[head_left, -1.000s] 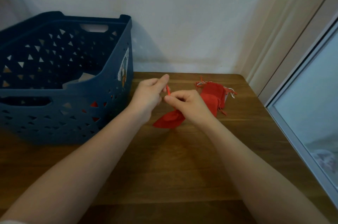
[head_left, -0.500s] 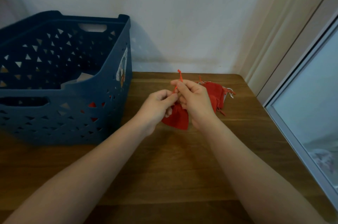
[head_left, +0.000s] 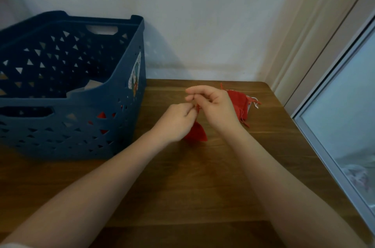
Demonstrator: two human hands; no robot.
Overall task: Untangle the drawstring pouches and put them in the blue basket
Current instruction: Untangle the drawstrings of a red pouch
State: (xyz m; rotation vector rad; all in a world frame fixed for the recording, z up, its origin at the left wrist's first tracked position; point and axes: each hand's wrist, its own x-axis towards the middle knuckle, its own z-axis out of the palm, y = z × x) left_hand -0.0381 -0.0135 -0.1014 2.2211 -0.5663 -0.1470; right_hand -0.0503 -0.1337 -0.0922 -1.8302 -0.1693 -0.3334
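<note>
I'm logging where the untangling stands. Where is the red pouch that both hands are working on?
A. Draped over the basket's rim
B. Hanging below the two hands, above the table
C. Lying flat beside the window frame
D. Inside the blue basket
B: the left hand and right hand pinch the string, and the red pouch hangs beneath them, outside the blue basket.

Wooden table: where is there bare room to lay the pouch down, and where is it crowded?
The wooden table is bare between the forearms and at its right edge by the window frame. It is crowded at the far right corner, where the pile of red pouches lies, and left, where the blue plastic basket stands.
</note>
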